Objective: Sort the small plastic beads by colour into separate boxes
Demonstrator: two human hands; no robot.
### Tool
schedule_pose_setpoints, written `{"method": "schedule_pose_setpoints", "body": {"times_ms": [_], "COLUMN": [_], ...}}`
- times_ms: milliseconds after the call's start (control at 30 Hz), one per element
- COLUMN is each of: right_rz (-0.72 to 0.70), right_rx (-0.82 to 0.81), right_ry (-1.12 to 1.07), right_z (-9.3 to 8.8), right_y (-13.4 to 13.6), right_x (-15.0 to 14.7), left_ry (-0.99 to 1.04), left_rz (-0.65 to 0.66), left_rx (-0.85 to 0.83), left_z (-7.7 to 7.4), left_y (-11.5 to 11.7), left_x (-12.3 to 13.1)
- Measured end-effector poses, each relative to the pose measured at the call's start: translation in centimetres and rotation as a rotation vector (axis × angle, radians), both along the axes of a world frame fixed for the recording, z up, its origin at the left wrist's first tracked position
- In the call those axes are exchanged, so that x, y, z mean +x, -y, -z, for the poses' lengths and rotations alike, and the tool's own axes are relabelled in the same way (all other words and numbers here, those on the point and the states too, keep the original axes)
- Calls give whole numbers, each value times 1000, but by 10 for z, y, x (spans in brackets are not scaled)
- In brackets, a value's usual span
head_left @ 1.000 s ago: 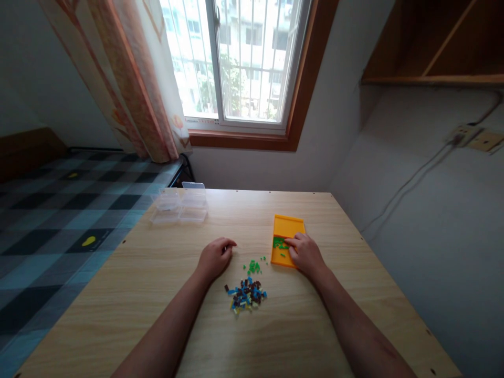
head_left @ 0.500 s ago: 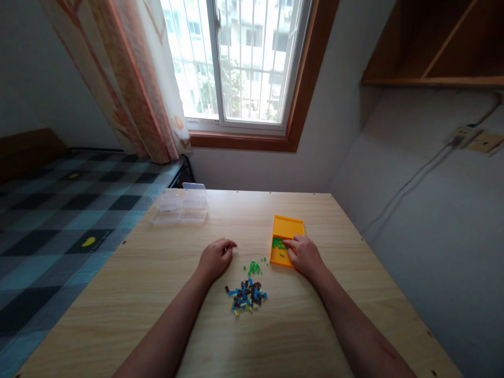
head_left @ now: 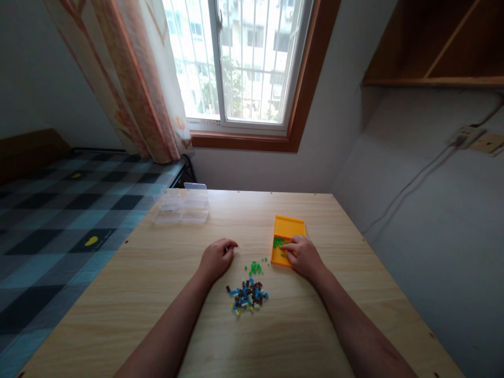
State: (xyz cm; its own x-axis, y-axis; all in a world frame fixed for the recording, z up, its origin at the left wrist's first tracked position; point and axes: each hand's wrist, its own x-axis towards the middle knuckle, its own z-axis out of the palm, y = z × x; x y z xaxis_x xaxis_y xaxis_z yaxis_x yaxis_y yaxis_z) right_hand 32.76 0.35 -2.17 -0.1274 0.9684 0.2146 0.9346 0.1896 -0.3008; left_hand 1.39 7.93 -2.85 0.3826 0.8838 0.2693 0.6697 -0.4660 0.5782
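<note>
My right hand [head_left: 306, 256] is over the lower half of an open orange box [head_left: 289, 226]. Its index finger reaches out among small green bricks [head_left: 278, 242] lying in that half, with the thumb apart below it. The hand covers the box's right side. My left hand [head_left: 216, 259] rests on the table, loosely curled, with a gap between thumb and index finger; I see nothing in it. Between the hands lies a small group of loose green bricks [head_left: 255, 268]. Nearer to me is a mixed pile of blue, dark brown and yellow bricks [head_left: 249, 295].
A clear plastic compartment case [head_left: 181, 207] stands open at the far left corner of the wooden table [head_left: 252, 346]. Beyond the left edge is a bed with a checked cover [head_left: 59, 236]. A window [head_left: 252, 68] and walls border the back and right.
My right index finger has shifted slightly lower over the green bricks in the box, and some of them look pushed together. My left hand stays in place.
</note>
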Motion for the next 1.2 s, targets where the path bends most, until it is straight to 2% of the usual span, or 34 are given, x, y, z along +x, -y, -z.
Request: {"method": "schedule_pose_setpoints", "body": {"times_ms": [1200], "right_rz": [41], "right_rx": [-28], "right_ry": [4], "right_z": [-2], "right_y": [-1], "right_x": [0], "left_ry": [-10], "left_rz": [4], "left_rx": [-3], "left_z": [-3], "left_y": [1], "left_x": [0]}}
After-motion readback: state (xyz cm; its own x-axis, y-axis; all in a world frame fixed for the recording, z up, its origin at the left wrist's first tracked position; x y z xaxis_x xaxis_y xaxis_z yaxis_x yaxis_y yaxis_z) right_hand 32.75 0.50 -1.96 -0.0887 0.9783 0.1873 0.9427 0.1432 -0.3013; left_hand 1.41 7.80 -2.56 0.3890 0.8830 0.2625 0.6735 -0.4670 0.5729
